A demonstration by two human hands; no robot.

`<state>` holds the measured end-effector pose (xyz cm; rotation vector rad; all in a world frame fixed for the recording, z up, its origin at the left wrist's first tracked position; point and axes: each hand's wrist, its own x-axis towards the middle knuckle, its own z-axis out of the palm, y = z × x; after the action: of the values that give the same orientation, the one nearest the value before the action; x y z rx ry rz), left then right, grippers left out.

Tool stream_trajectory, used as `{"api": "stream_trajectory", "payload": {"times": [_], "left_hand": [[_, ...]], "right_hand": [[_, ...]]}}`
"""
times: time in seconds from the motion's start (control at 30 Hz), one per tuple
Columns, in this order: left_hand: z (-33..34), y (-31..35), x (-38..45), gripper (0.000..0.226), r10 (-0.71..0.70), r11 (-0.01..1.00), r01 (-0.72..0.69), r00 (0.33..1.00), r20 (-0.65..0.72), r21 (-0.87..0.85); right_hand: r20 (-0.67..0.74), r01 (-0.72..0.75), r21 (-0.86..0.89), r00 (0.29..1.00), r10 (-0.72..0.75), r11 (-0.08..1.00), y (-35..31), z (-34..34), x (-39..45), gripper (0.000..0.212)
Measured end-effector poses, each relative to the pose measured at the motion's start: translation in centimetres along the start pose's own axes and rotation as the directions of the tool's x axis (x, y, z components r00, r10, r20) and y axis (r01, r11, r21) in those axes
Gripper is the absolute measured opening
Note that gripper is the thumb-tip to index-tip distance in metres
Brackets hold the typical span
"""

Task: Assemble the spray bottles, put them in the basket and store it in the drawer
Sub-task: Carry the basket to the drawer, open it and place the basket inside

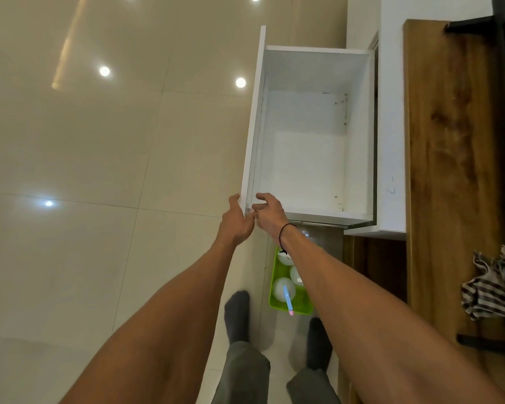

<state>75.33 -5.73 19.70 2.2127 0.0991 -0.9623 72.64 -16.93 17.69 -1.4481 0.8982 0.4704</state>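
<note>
A white drawer [252, 126] stands pulled far out from the cabinet, and its inside is bare. My left hand [236, 223] holds the near end of the drawer's front panel, thumb on the outer face. My right hand [267, 212] hovers just inside the same corner with its fingers curled and apart, holding nothing. Below my right forearm, a green basket [302, 301] sits on the floor. It holds three white bottles [279, 287], and a blue sprayer with a pink tip [287, 301] lies on the nearest one. My arm hides part of the basket.
A wooden counter [449, 141] runs along the right, with a striped cloth [490, 287] bunched on it. My feet in grey socks [238, 313] stand on glossy beige floor tiles [99, 156] just before the basket. White cabinet fronts [391, 141] lie between drawer and counter.
</note>
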Motion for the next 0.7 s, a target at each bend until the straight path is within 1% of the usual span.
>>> {"api": "stream_trajectory", "payload": {"times": [0.1, 0.2, 0.23, 0.3, 0.37, 0.43, 0.5, 0.57, 0.7], "left_hand": [[1.3, -0.3, -1.2, 0.067, -0.056, 0.998, 0.054, 0.997, -0.06, -0.034], [3.1, -1.3, -2.4, 0.065, -0.092, 0.995, 0.087, 0.988, -0.126, -0.044], [3.8, -1.8, -2.6, 0.065, -0.112, 0.993, 0.106, 0.986, -0.125, -0.054], [5.3, -3.2, -3.0, 0.068, -0.157, 0.985, 0.148, 0.983, -0.095, -0.092], [6.9, -4.6, -3.0, 0.07, -0.171, 0.981, 0.163, 0.983, -0.063, -0.106], [8.5, -5.1, -3.4, 0.064, -0.167, 0.98, 0.165, 0.986, -0.014, -0.109], [9.9, -5.1, -3.8, 0.05, -0.154, 0.982, 0.16, 0.986, 0.06, -0.103], [11.2, -5.3, -3.8, 0.042, -0.143, 0.985, 0.154, 0.982, 0.127, -0.081], [13.6, -8.3, -2.1, 0.041, -0.148, 0.989, 0.149, 0.979, 0.14, 0.006]], "right_hand": [[-0.085, 0.018, -0.026, 0.996, -0.02, 1.0, 0.8, -2.4, -0.3, 0.049], [-0.169, 0.021, -0.092, 0.985, -0.036, 0.996, 3.1, -5.9, -0.7, 0.026], [-0.188, 0.01, -0.117, 0.982, -0.032, 0.993, 4.2, -7.1, -0.9, 0.024], [-0.214, -0.008, -0.162, 0.976, -0.027, 0.987, 6.3, -9.3, -1.9, 0.026], [-0.247, -0.034, -0.17, 0.969, -0.009, 0.985, 8.2, -10.9, -2.8, 0.023], [-0.275, -0.045, -0.164, 0.961, -0.002, 0.985, 10.0, -12.0, -3.3, 0.021], [-0.276, -0.06, -0.177, 0.961, 0.009, 0.982, 11.7, -12.8, -3.1, 0.023], [-0.274, -0.096, -0.191, 0.961, 0.04, 0.977, 13.3, -13.6, -2.7, 0.026], [-0.261, -0.174, -0.203, 0.958, 0.118, 0.964, 16.9, -14.8, -1.3, 0.033]]}}
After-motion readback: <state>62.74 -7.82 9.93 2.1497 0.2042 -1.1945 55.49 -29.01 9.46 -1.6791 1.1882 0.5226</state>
